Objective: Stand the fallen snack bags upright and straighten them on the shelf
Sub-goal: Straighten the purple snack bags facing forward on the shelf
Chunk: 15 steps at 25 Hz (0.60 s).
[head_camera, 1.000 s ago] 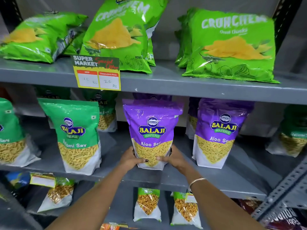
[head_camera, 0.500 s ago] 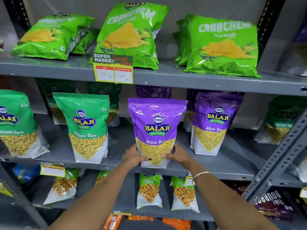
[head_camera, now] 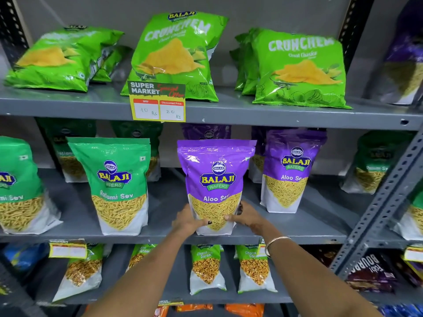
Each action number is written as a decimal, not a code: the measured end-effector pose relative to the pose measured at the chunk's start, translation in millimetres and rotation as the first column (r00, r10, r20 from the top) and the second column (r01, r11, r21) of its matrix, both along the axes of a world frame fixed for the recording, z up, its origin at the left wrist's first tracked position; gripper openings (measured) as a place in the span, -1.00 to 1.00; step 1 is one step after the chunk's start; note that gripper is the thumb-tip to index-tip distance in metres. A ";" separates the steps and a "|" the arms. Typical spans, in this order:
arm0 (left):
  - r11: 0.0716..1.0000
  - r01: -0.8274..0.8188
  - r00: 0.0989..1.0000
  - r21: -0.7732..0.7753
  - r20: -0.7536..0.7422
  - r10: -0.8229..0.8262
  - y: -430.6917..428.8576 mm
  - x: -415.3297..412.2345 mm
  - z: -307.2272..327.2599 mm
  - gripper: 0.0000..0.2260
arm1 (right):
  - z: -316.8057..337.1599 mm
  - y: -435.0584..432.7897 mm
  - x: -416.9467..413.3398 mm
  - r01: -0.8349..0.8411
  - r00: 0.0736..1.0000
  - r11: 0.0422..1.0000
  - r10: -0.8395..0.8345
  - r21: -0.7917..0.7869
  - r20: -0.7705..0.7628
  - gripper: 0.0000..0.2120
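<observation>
A purple Aloo Sev bag (head_camera: 216,177) stands upright at the front of the middle shelf (head_camera: 297,235). My left hand (head_camera: 186,223) grips its lower left corner and my right hand (head_camera: 246,217) grips its lower right corner. A second purple Aloo Sev bag (head_camera: 290,170) stands to its right, and a green Ratlami Sev bag (head_camera: 116,184) stands to its left. On the top shelf, a green Crunchem bag (head_camera: 61,57) at the left lies tipped over; two more Crunchem bags (head_camera: 176,56) (head_camera: 299,69) lean back.
A yellow price tag (head_camera: 159,104) hangs on the top shelf edge. Smaller Chana Garam bags (head_camera: 206,268) stand on the lower shelf. A perforated grey upright (head_camera: 384,200) slants at the right. More bags sit behind the front row.
The view has shifted, so the shelves sit more to the right and lower in frame. Both hands stay on the purple bag's base, which now stands straighter.
</observation>
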<state>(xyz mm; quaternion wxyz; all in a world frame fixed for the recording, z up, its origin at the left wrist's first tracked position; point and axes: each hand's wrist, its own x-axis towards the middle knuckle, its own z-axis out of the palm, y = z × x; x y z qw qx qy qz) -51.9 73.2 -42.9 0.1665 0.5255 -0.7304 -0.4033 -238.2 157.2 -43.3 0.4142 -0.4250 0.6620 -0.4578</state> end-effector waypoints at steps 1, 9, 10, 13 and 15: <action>1.000 0.008 1.000 0.019 0.024 -0.008 -1.0 1.0 -0.3 -0.31 | -0.1 2.2 -1.6 0.020 1.000 1.000 -0.020 0.005 0.011 -0.44; 0.828 0.182 0.615 0.531 0.595 -0.517 21.1 -14.7 48.5 -0.57 | 6.4 52.1 -86.6 0.435 0.853 0.889 -0.355 0.145 -0.382 -0.66; 0.777 0.178 0.561 0.603 0.586 -0.584 31.6 -30.3 50.0 -0.58 | 8.4 62.2 -105.2 0.455 0.833 0.872 -0.345 0.180 -0.432 -0.69; 0.736 0.322 0.634 0.596 0.442 -0.635 61.9 -91.3 45.8 -0.69 | 3.7 81.1 -159.3 0.495 0.804 0.827 -0.319 0.268 -0.502 -0.37; 0.814 0.397 0.819 0.425 0.236 -0.523 74.0 -147.8 37.2 -0.82 | -0.7 83.5 -190.0 0.517 0.810 0.831 -0.399 0.204 -0.430 -0.13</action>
